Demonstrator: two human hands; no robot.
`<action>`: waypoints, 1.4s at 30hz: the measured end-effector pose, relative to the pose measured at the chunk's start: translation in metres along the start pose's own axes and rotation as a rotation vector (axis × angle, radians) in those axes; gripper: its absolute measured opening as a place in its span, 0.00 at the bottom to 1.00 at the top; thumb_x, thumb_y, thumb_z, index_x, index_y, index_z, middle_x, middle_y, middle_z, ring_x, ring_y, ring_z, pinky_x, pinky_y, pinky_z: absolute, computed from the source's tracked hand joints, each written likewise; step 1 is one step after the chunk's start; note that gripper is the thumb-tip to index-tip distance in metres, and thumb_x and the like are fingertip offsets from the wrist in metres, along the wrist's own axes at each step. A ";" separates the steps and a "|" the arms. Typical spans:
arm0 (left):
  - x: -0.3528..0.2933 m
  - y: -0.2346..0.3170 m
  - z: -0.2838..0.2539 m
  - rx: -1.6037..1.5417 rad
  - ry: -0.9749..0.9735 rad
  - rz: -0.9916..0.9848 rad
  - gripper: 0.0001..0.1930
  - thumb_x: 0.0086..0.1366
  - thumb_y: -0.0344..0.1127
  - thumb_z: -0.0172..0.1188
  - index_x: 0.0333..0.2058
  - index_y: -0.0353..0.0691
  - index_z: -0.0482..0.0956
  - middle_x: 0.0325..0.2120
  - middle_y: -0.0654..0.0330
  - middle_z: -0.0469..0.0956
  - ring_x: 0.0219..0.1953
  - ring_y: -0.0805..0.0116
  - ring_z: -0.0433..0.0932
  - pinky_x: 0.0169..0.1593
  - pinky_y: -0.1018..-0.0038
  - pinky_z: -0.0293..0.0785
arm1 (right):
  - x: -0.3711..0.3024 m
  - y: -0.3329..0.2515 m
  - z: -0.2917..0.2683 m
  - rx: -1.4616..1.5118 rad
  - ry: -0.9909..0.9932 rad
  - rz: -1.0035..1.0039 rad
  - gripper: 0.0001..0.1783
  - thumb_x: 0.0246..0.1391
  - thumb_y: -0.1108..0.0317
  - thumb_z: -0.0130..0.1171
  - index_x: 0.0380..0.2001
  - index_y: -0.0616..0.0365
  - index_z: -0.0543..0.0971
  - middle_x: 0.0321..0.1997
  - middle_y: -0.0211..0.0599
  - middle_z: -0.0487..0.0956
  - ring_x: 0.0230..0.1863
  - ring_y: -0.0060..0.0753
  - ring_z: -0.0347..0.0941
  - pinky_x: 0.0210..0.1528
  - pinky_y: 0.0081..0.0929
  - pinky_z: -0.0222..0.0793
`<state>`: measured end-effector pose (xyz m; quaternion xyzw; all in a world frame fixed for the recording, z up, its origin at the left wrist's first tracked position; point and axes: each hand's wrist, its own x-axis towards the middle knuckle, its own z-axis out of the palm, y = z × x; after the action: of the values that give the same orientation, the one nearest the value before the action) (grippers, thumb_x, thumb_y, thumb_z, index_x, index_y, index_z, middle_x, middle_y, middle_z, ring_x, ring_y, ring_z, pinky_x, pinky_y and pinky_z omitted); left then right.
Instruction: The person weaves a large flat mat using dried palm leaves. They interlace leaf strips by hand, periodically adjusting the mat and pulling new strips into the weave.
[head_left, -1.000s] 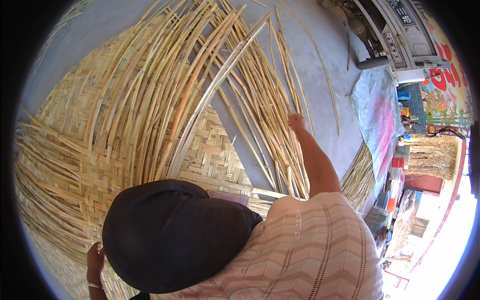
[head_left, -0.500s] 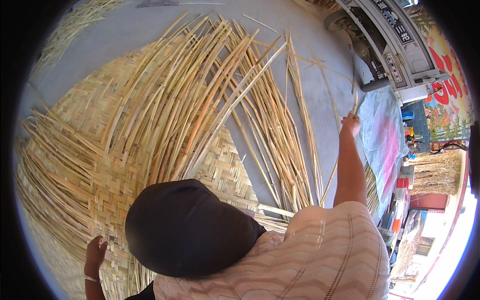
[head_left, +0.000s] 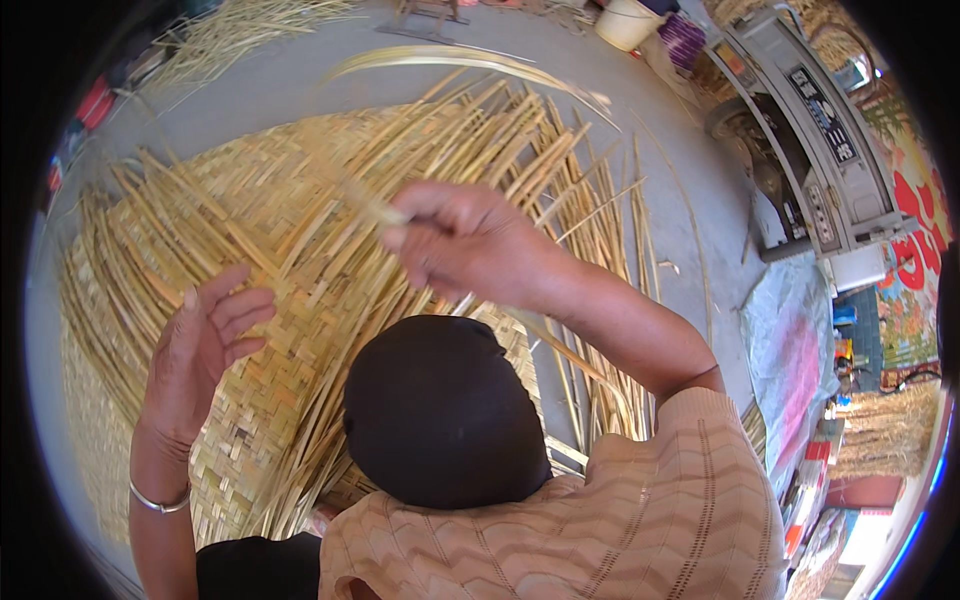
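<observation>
My right hand (head_left: 470, 240) is raised over the mat, its fingers pinched on a pale split-reed strip (head_left: 374, 204) that is smeared by motion. A long pale arc beyond the mat looks like the same strip, but the blur hides the link. Lower left, my left hand (head_left: 210, 335) hovers with fingers spread, holding nothing. Beneath both hands lies a large woven mat (head_left: 240, 425) in a herringbone pattern. Loose, unwoven strips (head_left: 140, 270) fan out from its left side, and more strips (head_left: 490, 150) spread across its far right.
A rounded black cloth shape (head_left: 440, 410) covers part of the near mat. Grey vehicle (head_left: 840, 130) stands at the right, above a pale plastic sheet (head_left: 790, 350). Farther off are a cream bucket (head_left: 627, 24) and a pile of loose strips (head_left: 240, 40) on the floor.
My right hand has swung from far right to the centre above the mat, with the strip in it. My left hand has risen from the mat's near left. The view has shifted.
</observation>
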<state>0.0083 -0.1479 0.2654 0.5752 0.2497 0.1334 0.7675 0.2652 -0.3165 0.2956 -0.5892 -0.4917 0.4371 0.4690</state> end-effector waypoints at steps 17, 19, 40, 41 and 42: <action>-0.065 0.039 -0.081 -0.101 0.261 0.372 0.15 0.70 0.43 0.50 0.43 0.36 0.75 0.23 0.66 0.75 0.28 0.78 0.74 0.36 0.82 0.72 | 0.078 0.015 0.062 -0.369 -0.775 0.139 0.13 0.57 0.62 0.59 0.43 0.57 0.77 0.23 0.24 0.73 0.26 0.15 0.68 0.30 0.18 0.64; -0.074 0.035 -0.101 -0.093 0.382 0.372 0.14 0.69 0.43 0.51 0.40 0.38 0.76 0.22 0.69 0.74 0.26 0.79 0.73 0.33 0.82 0.72 | 0.083 0.024 0.059 -0.401 -0.800 0.276 0.12 0.55 0.63 0.60 0.41 0.57 0.76 0.28 0.25 0.75 0.31 0.16 0.69 0.35 0.18 0.65; -0.268 -0.171 -0.334 -0.485 1.170 0.118 0.10 0.64 0.38 0.55 0.39 0.39 0.76 0.26 0.66 0.73 0.30 0.72 0.74 0.32 0.77 0.72 | 0.128 0.103 -0.046 -1.646 -0.569 0.414 0.12 0.56 0.64 0.46 0.39 0.54 0.77 0.39 0.49 0.79 0.43 0.52 0.75 0.46 0.47 0.69; -0.277 -0.184 -0.336 -0.505 1.221 0.110 0.10 0.64 0.38 0.55 0.39 0.39 0.76 0.26 0.65 0.73 0.30 0.73 0.74 0.32 0.77 0.72 | 0.150 0.091 -0.050 -1.781 -0.506 0.381 0.12 0.57 0.63 0.43 0.38 0.52 0.76 0.40 0.50 0.79 0.43 0.54 0.74 0.46 0.48 0.69; -0.287 -0.197 -0.339 -0.512 1.238 0.094 0.10 0.64 0.38 0.55 0.40 0.39 0.76 0.27 0.65 0.74 0.30 0.72 0.74 0.32 0.78 0.73 | 0.169 0.076 -0.052 -1.851 -0.410 0.288 0.12 0.55 0.68 0.43 0.37 0.55 0.75 0.39 0.49 0.79 0.43 0.54 0.75 0.45 0.49 0.69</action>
<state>-0.4309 -0.0716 0.0714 0.2025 0.5789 0.5272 0.5882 0.3517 -0.1616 0.2206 -0.6930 -0.6376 0.0233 -0.3358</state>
